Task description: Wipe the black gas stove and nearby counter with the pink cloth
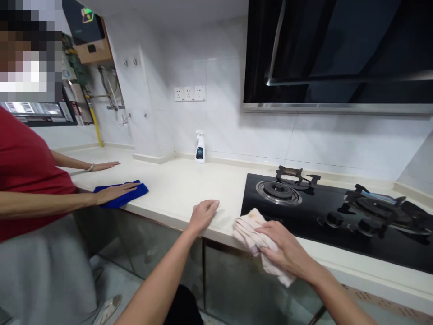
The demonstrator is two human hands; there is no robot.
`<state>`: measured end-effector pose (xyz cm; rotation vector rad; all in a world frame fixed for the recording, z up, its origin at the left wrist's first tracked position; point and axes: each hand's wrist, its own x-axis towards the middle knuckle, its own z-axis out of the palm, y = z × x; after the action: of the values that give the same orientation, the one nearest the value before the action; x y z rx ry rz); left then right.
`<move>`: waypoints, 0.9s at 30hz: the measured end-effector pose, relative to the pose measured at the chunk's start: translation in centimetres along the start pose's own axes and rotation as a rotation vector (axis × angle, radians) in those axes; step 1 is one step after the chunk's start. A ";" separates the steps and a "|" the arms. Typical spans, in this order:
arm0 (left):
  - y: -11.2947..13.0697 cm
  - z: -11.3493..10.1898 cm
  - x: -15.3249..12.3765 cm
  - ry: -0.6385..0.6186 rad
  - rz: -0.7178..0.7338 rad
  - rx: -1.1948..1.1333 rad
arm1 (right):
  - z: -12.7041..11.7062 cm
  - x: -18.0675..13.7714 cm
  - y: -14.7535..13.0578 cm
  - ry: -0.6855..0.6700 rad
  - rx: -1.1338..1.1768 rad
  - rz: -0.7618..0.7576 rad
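Head view: one pale cloth [248,228] (yellowish spot on top, I notice), grasped in the right hand [282,247] at the tabletop [169,189] edge, by the stove's [291,221] near left corner. One left hand [204,214], relaxed, grasping nothing, on the tabletop. Further along, one co-worker's hand [111,194] on a blue cloth [137,195].

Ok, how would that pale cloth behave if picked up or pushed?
The pale cloth is probably floppy: it creases in the right hand, one end dangling. Its thin folds suggest little weight, and pushing may bunch it.

Mid-frame, the surface [165,183] leaves passage between left hand [203,214] and spray bottle [200,149] (raised pan supports [314,179] obstruct the right).
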<state>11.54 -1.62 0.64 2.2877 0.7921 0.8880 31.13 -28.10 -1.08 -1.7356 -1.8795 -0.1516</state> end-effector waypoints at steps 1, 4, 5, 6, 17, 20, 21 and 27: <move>0.2 0.0 -0.1 -0.011 0.007 0.012 | -0.9 -1.8 1.0 0.027 -0.050 0.040; 0.9 0.0 -0.3 -0.043 0.025 0.046 | -3.6 -6.8 4.2 0.073 -0.196 0.164; 1.1 0.0 -0.4 -0.051 0.028 0.057 | -4.3 -8.1 5.0 0.076 -0.220 0.190; 1.3 0.1 -0.4 -0.058 0.029 0.068 | -4.7 -9.1 5.5 0.082 -0.235 0.211; 1.9 0.3 -0.8 -0.064 0.039 0.167 | 1.7 2.5 -3.1 0.053 -0.194 0.094; 1.6 0.1 -0.8 -0.053 0.046 0.182 | 2.5 5.4 -4.7 0.065 -0.011 0.022; 1.4 0.1 -0.8 -0.052 0.047 0.185 | 2.2 5.9 -4.6 0.088 0.038 0.009; 0.6 0.4 -0.7 -0.064 0.062 0.168 | -2.2 4.7 2.6 0.297 -0.036 0.139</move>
<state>11.56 -2.63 0.50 2.4862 0.7985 0.7980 34.31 -24.56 2.19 -1.7532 -1.5473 -0.3696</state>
